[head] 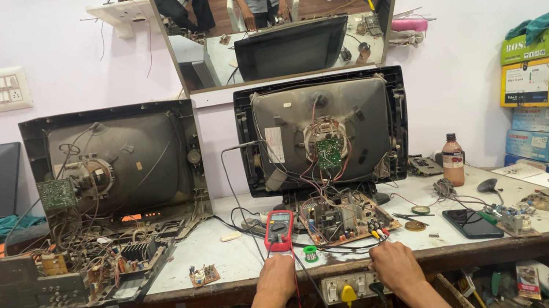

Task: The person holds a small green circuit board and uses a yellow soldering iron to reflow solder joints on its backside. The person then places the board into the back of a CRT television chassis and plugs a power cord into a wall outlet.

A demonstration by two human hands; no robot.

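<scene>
While both hands rest at the tabletop's [232,257] front edge, left hand [276,274] touches the red multimeter [278,230], light, rigid, best held by its sides; right hand [395,265] curled, grip unclear.

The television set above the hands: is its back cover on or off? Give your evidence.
Off. The television set shows its bare tube, neck board and loose wiring.

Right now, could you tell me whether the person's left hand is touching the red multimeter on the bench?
Cannot tell. In the head view the left hand sits right below the red multimeter, knuckles meeting its lower edge, but neither contact nor a gap shows plainly.
</scene>
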